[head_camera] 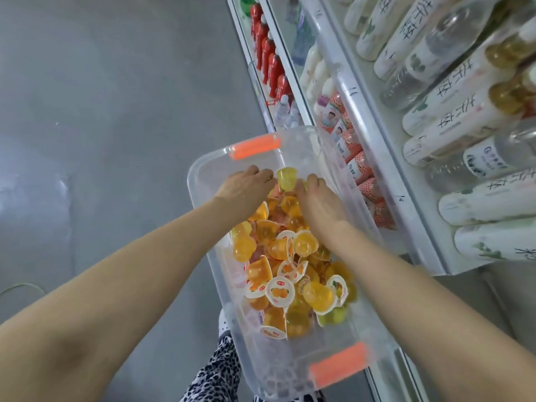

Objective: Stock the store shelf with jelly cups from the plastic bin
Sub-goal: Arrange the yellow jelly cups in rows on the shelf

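**Restock run, mid-dig**

Head cam: our left hand (246,184) and right hand (320,200) are down in the far end of the clear plastic bin (200,175), fingers bent either side of a yellow jelly cup (286,179). We can't tell if either actually grips anything. The other jelly cups (281,285) are heaped in the bin, with the shelf (377,140) just to the right.

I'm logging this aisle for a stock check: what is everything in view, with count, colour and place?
plastic bin: one, clear with two orange handles, before the shelves.
jelly cups: dozens, orange and yellow, heaped in the bin.
yellow cup: one, raised between the hands.
red bottles: one row, red, low shelf, top.
patterned bottles: one row, orange-white, shelf beside the bin.
lettered bottles: many, white, right shelf.
floor: grey, left.
clothing: black-white spotted, under the bin.
left hand, right hand: in the bin's far end, flanking the yellow cup; grip unclear.
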